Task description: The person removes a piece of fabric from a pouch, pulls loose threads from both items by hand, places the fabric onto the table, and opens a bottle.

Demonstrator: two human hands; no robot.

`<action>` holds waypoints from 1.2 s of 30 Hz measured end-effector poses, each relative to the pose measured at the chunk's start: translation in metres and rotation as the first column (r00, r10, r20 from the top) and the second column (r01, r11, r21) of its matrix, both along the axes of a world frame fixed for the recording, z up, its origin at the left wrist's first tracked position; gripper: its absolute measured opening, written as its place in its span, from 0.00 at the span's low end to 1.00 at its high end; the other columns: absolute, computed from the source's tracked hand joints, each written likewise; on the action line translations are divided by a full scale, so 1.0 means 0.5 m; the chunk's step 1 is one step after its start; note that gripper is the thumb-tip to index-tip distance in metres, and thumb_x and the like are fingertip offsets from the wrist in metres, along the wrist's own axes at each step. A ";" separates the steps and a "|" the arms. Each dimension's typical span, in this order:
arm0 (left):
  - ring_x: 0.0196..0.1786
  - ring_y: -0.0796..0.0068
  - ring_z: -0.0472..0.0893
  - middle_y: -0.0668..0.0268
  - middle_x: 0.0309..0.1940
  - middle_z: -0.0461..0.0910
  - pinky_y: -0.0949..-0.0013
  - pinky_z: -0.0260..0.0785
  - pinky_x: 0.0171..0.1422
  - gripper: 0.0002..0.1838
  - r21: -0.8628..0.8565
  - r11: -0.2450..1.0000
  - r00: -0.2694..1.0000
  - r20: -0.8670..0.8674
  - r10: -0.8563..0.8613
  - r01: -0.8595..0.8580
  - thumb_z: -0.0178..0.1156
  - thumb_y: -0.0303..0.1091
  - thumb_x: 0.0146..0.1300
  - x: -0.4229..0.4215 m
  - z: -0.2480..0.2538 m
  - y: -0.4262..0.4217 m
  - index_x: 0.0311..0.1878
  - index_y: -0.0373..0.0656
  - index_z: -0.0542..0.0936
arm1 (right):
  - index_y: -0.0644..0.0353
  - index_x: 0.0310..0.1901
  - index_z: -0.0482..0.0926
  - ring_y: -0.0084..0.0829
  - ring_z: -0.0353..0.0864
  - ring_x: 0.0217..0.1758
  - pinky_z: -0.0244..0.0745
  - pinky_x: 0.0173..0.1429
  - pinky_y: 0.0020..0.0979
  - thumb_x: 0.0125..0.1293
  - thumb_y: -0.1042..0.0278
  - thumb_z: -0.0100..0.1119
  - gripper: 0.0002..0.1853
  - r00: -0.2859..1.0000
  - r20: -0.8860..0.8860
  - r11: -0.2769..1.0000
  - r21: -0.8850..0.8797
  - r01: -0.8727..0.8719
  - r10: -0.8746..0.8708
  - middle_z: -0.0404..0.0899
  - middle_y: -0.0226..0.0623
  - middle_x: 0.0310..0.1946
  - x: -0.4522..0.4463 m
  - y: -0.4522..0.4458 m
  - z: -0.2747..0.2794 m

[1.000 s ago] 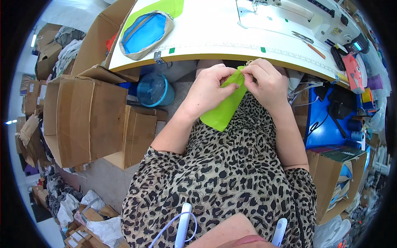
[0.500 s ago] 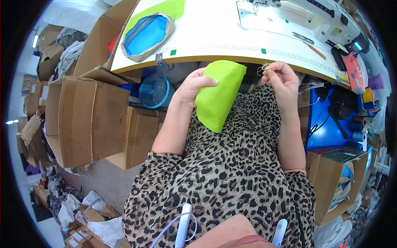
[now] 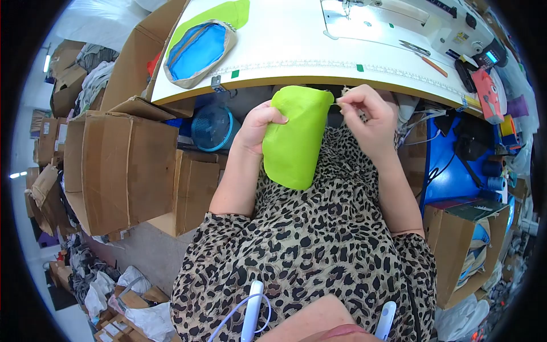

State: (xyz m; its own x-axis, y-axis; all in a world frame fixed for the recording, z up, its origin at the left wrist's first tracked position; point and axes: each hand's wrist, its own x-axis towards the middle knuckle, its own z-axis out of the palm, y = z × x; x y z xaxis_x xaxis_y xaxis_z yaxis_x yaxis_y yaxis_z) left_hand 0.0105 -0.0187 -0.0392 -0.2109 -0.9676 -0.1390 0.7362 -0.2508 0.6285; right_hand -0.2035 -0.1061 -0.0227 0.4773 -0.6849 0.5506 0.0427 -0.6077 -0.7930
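Note:
My left hand [image 3: 258,126] grips a lime-green fabric piece [image 3: 296,139] by its left side, thumb on top. The fabric has rounded corners and hangs over my lap, just in front of the table edge. At its upper right corner, my right hand [image 3: 369,117] is closed in a pinch on thin pale threads [image 3: 345,91]. A strand seems to run from the fingertips to the fabric's edge. Whatever lies behind the fabric is hidden.
On the white sewing table [image 3: 273,48] lie a blue-lined pouch [image 3: 196,52], another green fabric piece [image 3: 233,14], thread snips [image 3: 415,48] and an orange-handled tool [image 3: 435,66]. A sewing machine [image 3: 456,34] stands at right. Cardboard boxes [image 3: 131,165] and a blue basket [image 3: 213,126] flank my left side.
My right hand has moved left to the fabric's upper right corner with the threads. The green fabric has shifted slightly left and down and turned its broad face more toward me.

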 end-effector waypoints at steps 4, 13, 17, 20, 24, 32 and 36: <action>0.42 0.64 0.82 0.52 0.45 0.78 0.64 0.77 0.49 0.25 0.006 1.000 0.996 0.084 0.023 -0.024 0.48 0.21 0.48 -0.005 0.013 0.008 0.54 0.27 0.71 | 0.65 0.33 0.77 0.25 0.79 0.29 0.74 0.33 0.23 0.56 0.82 0.60 0.04 0.998 -0.034 0.977 -0.206 0.053 -0.061 0.77 0.36 0.30 0.024 0.018 0.023; 0.40 0.70 0.81 0.56 0.44 0.79 0.69 0.76 0.47 0.23 0.014 0.996 0.961 0.267 0.078 -0.085 0.50 0.21 0.50 -0.022 0.030 0.020 0.53 0.31 0.73 | 0.63 0.30 0.74 0.35 0.79 0.30 0.76 0.34 0.31 0.50 0.83 0.61 0.07 0.981 -0.082 0.908 -0.398 0.132 -0.178 0.75 0.38 0.27 0.037 0.015 0.010; 0.42 0.66 0.81 0.54 0.44 0.79 0.65 0.76 0.48 0.25 0.006 0.999 0.989 0.146 0.040 -0.042 0.50 0.23 0.50 -0.012 0.015 0.008 0.55 0.30 0.72 | 0.63 0.29 0.73 0.30 0.77 0.28 0.75 0.33 0.28 0.50 0.84 0.59 0.07 0.982 -0.005 0.957 -0.224 0.185 -0.191 0.72 0.36 0.25 0.039 0.018 0.003; 0.45 0.59 0.81 0.49 0.48 0.78 0.60 0.76 0.51 0.28 0.015 1.000 0.995 -0.095 0.001 0.001 0.50 0.25 0.49 0.004 0.004 0.009 0.57 0.28 0.70 | 0.64 0.32 0.73 0.17 0.72 0.29 0.70 0.35 0.19 0.56 0.85 0.56 0.06 0.964 0.207 0.982 0.120 0.145 -0.168 0.76 0.30 0.30 0.020 -0.012 -0.031; 0.51 0.49 0.80 0.42 0.53 0.74 0.51 0.75 0.56 0.32 -0.053 0.986 0.893 -0.420 -0.163 0.156 0.49 0.26 0.46 0.022 -0.012 0.005 0.60 0.25 0.66 | 0.66 0.37 0.74 0.17 0.76 0.32 0.75 0.40 0.20 0.65 0.80 0.51 0.02 0.919 0.381 0.859 0.498 -0.114 -0.099 0.79 0.38 0.37 -0.016 -0.054 -0.044; 0.50 0.49 0.80 0.41 0.51 0.75 0.52 0.75 0.56 0.33 -0.001 0.987 0.948 -0.278 -0.154 0.160 0.49 0.24 0.44 0.025 -0.027 -0.006 0.59 0.24 0.66 | 0.60 0.34 0.71 0.16 0.73 0.30 0.72 0.38 0.19 0.66 0.77 0.47 0.03 0.889 0.315 0.682 0.571 -0.458 0.333 0.77 0.50 0.51 0.006 -0.078 -0.058; 0.49 0.49 0.80 0.41 0.50 0.76 0.53 0.75 0.56 0.33 -0.118 0.980 0.936 -0.295 -0.191 0.162 0.49 0.24 0.43 0.048 -0.022 -0.004 0.58 0.23 0.66 | 0.61 0.34 0.69 0.14 0.71 0.28 0.70 0.35 0.17 0.65 0.78 0.46 0.03 0.918 0.132 0.743 0.551 -0.381 0.373 0.77 0.51 0.53 0.031 -0.077 -0.038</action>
State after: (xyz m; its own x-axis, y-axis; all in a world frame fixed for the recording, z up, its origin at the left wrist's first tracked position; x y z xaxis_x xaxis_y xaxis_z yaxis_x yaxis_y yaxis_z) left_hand 0.0348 -0.0208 -0.0500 -0.3980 -0.9163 0.0443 0.8444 -0.3470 0.4082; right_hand -0.1879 -0.1448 -0.0415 0.7584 -0.6367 0.1394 0.1853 0.0056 -0.9827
